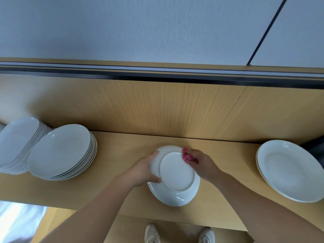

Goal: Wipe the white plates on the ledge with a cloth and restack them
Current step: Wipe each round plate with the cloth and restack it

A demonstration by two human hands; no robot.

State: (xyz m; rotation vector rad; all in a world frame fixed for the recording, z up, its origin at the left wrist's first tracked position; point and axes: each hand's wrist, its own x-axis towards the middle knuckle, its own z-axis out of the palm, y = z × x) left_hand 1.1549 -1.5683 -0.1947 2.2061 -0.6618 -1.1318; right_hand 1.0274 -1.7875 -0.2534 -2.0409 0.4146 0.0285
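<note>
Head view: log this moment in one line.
left hand: grips white plate, underside up | right hand: presses pink cloth on its rim | ledge: plate stacks both sides

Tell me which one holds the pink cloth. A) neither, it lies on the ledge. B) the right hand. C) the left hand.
B: the right hand pinches the pink cloth against the rim of the plate, while the left hand grips the plate's opposite edge.
</note>
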